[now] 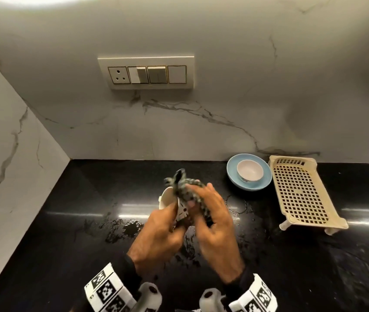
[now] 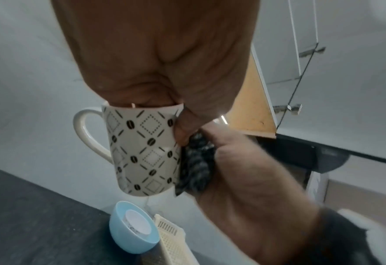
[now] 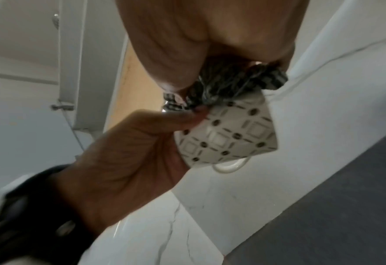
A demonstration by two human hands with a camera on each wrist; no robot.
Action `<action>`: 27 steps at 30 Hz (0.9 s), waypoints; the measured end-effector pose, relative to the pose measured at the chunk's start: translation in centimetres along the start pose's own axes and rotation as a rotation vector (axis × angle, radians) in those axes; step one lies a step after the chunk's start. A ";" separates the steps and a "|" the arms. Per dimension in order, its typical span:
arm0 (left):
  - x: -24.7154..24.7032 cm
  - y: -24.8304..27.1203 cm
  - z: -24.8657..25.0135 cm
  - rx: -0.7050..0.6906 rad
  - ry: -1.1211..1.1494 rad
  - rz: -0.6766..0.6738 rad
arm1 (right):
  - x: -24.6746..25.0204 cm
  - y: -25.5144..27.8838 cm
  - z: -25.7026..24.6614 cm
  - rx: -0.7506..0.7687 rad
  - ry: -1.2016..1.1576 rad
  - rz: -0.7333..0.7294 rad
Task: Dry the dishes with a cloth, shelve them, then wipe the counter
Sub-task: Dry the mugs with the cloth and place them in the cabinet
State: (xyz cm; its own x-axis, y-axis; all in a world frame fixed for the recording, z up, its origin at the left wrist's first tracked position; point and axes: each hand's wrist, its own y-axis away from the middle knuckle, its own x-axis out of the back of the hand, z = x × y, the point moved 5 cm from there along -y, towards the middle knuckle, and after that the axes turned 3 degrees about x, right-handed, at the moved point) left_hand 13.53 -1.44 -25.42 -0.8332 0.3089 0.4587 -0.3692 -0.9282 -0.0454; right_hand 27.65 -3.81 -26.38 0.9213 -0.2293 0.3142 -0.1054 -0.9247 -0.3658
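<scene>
Above the black counter (image 1: 66,221), my left hand (image 1: 167,224) grips a white mug (image 1: 167,197) patterned with diamonds and coffee beans. In the left wrist view the left hand's fingers (image 2: 140,93) reach inside the mug's (image 2: 142,152) rim and the thumb lies on its outside. My right hand (image 1: 208,206) holds a bunched dark checked cloth (image 1: 184,185) and presses it against the mug's side. The right wrist view shows the cloth (image 3: 228,84) bunched against the mug (image 3: 228,136), whose handle points away from me.
A blue plate (image 1: 262,184) carrying a small white bowl (image 1: 250,171) sits at the back right by the wall. A cream perforated rack (image 1: 300,192) stands right of it. Water drops (image 1: 129,226) lie on the counter under my hands. A switch panel (image 1: 146,73) is on the wall.
</scene>
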 end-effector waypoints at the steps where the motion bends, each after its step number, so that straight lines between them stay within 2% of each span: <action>1: 0.1 0.1 0.1 0.020 0.070 0.024 | 0.6 -0.3 0.5 -0.078 -0.079 0.035; 3: 0.5 0.1 0.5 0.011 0.157 0.045 | 1.1 -0.5 1.0 -0.179 -0.235 0.060; 5: 0.7 0.0 0.9 -0.033 0.094 -0.059 | 1.2 -0.4 0.7 -0.181 -0.273 0.079; 6: 0.6 -0.2 1.2 -0.068 -0.066 -0.156 | 1.3 -0.3 0.6 -0.182 -0.281 0.096; 8: 0.0 -0.6 1.2 -0.116 -0.525 -0.339 | 1.4 -0.5 1.1 -0.208 -0.289 0.109; 9: -0.2 -1.0 0.9 -0.083 -0.689 -0.383 | 1.4 -0.5 1.7 -0.229 -0.284 0.107; 11: -0.4 -1.1 0.7 0.016 -0.760 -0.360 | 1.1 -0.4 2.3 -0.251 -0.258 0.100; 13: -0.5 -1.1 0.4 0.056 -0.635 -0.248 | 0.5 -0.3 1.8 -0.192 -0.160 0.109; 16: 0.0 -0.6 -0.2 0.037 -0.252 -0.063 | -1.0 0.3 -0.6 0.031 -0.041 0.047; 18: 0.2 -0.4 -0.4 0.067 0.031 -0.050 | -1.2 0.5 -1.4 0.134 0.053 -0.024; 20: 0.2 -0.1 0.0 0.108 0.261 -0.108 | -0.5 0.1 -1.0 0.141 0.072 -0.028; 22: 0.2 -0.1 -0.1 0.206 0.452 -0.133 | 0.4 -0.7 0.1 0.026 -0.052 0.047; 24: 0.2 -0.3 -0.4 0.307 0.643 -0.068 | 0.3 -1.0 0.2 -0.031 -0.095 0.081; 27: 0.6 -0.3 0.1 0.331 1.088 0.056 | -1.0 0.0 -1.6 0.143 0.163 -0.039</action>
State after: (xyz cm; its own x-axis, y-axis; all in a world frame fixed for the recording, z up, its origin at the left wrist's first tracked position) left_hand 13.19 -1.04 -25.09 -0.8198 0.1317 -0.5573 -0.3282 -0.9055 0.2689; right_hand 26.10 -4.07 -25.26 0.8496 -0.2514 0.4636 -0.0064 -0.8839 -0.4677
